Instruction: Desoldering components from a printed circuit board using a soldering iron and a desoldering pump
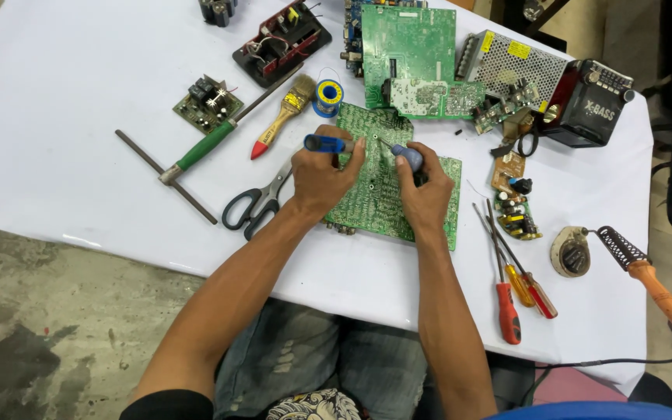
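Work looks midway: the left hand point(322, 175) clamps a blue desoldering pump point(327, 143) and the right hand point(423, 194) grips a blue-handled tool point(407, 155), both tips on the green circuit board point(375, 187), nothing lifted off it yet

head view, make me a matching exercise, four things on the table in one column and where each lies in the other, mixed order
Things:
1. scissors
2. paintbrush
3. soldering iron stand
4. solder spool

Places:
A. far right edge of the table, past the screwdrivers
B. just left of the left hand
C. above the green board that both hands rest on, the right hand too
D. between the T-handle tool and the spool

Pairs: 1-B, 2-D, 3-A, 4-C
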